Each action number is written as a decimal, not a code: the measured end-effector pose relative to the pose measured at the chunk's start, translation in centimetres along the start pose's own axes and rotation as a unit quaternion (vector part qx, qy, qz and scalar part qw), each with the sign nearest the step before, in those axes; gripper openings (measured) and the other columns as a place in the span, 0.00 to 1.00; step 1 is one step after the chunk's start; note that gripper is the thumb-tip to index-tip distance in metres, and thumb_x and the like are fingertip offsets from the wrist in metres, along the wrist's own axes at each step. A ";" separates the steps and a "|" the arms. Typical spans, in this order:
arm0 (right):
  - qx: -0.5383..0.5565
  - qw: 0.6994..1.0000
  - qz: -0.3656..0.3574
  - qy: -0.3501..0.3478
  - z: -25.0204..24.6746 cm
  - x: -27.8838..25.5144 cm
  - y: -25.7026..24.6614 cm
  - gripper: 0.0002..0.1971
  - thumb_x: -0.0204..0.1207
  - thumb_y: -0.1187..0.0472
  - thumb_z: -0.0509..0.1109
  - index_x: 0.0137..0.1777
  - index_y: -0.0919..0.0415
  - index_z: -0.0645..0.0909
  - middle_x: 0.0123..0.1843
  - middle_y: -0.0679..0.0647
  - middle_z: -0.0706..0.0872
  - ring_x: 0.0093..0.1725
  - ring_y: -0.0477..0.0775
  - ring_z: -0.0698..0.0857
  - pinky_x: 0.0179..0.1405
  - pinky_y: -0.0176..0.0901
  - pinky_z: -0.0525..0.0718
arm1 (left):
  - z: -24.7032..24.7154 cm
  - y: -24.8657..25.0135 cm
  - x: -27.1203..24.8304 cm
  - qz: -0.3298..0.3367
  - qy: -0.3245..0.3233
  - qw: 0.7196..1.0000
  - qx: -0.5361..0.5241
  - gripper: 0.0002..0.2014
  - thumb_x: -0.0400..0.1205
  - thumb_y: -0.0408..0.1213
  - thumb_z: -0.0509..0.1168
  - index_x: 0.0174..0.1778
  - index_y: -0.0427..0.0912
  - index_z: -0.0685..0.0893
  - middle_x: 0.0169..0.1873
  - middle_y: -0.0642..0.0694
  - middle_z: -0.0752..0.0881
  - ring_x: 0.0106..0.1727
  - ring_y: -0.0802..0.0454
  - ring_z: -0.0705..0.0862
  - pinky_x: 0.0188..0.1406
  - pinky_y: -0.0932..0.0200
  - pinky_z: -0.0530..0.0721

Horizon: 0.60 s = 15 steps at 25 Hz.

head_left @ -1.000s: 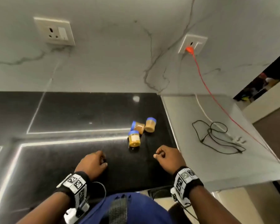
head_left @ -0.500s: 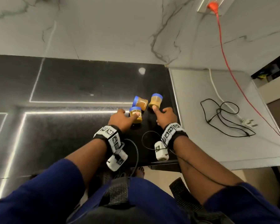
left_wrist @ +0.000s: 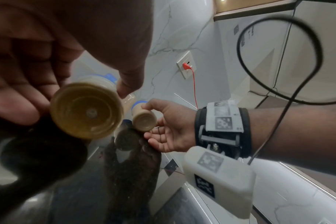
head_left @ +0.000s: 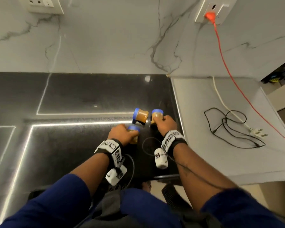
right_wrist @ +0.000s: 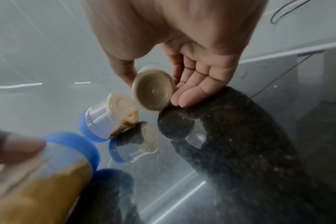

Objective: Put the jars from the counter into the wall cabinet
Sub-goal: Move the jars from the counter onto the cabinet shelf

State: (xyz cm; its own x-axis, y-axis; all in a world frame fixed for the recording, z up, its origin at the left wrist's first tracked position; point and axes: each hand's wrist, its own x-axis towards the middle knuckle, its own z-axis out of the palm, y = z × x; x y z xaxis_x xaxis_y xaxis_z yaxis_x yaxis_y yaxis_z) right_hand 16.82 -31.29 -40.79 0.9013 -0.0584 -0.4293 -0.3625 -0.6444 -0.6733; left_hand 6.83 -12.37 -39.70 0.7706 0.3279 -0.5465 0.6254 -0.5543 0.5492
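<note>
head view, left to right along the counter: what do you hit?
Left hand gripping a jar → lying jar → jar held by right hand → black cable → white plug.

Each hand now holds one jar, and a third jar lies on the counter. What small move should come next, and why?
Probably lift both hands straight up. The left hand grips the near jar and the right hand pinches the far jar, both barely off the black counter. The tipped jar lies close between them, so a sideways move could knock it.
</note>
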 end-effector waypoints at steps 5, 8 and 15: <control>0.125 0.991 0.049 -0.003 -0.3 -2.1 6.0 0.30 0.63 0.30 0.72 0.44 0.59 0.88 0.39 0.61 0.93 0.41 0.65 0.93 0.52 0.70 0.92 | -2.0 -4.1 -1.9 0.018 0.045 0.999 -0.004 0.17 0.73 0.62 0.73 0.42 0.53 0.86 0.43 0.50 0.92 0.49 0.49 0.90 0.51 0.56 0.84; 0.193 0.980 0.051 0.010 -1.5 -3.8 6.1 0.17 0.76 0.49 0.80 0.55 0.62 0.87 0.44 0.61 0.92 0.42 0.62 0.91 0.56 0.68 0.92 | -4.5 -4.1 -3.7 0.059 0.085 0.993 -0.055 0.09 0.71 0.58 0.78 0.42 0.62 0.90 0.43 0.52 0.93 0.51 0.54 0.91 0.56 0.55 0.86; 0.326 0.909 -0.249 0.074 -10.5 -11.2 -8.2 0.42 0.54 0.46 0.86 0.71 0.51 0.77 0.55 0.61 0.95 0.52 0.59 0.95 0.59 0.59 0.92 | -14.7 9.1 -11.6 0.382 0.196 0.885 -0.179 0.13 0.71 0.39 0.81 0.48 0.58 0.92 0.36 0.60 0.92 0.34 0.62 0.89 0.37 0.70 0.84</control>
State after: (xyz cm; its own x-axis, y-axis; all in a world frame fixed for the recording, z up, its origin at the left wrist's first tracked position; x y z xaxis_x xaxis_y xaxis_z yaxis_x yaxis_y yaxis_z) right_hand 12.24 -33.34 -24.15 0.9967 -0.0164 0.0800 0.0794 -0.0327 -0.9963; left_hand 5.39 -10.00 -19.04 0.9252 0.2402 0.2939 -0.1526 -0.4737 0.8674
